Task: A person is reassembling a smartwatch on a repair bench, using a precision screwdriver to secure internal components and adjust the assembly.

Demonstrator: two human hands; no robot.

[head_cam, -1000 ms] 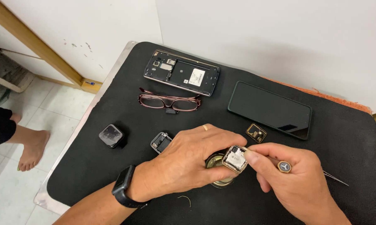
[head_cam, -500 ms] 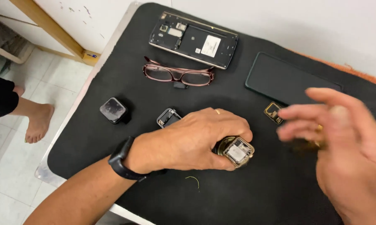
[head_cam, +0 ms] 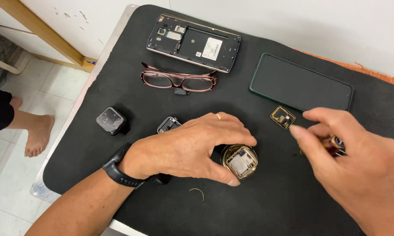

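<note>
While the left hand (head_cam: 192, 148) lies palm-down on the black mat (head_cam: 266, 209), its thumb and fingertips pinch the round brass-coloured holder (head_cam: 239, 162) that carries an opened square watch case, which sits on the mat just below the middle of the view. At the near edge lies a short curl of pale wire (head_cam: 197, 192), just in front of that hand. To the side, the right hand (head_cam: 358, 170) hovers near the holder without touching it, fingers curled around a slim tool (head_cam: 335, 144) with a red and brass-coloured grip; its tip is hidden behind the fingers. A dark band (head_cam: 118, 170) circles the left wrist. Just beyond the left hand's knuckles a small grey watch frame (head_cam: 168, 124) peeks out, and farther left sits a dark square watch body (head_cam: 111, 121). Between the two hands, a little farther off, lies a small gold-edged square part (head_cam: 283, 117). Beyond these rest red-framed glasses (head_cam: 178, 81), a dark phone panel (head_cam: 301, 84) and, farthest, an opened phone back (head_cam: 193, 42) showing its insides. The mat covers a pale table (head_cam: 90, 83) against a white wall (head_cam: 293, 22); on the tiled floor (head_cam: 53, 78) at left stands another person's bare foot (head_cam: 36, 135).
</note>
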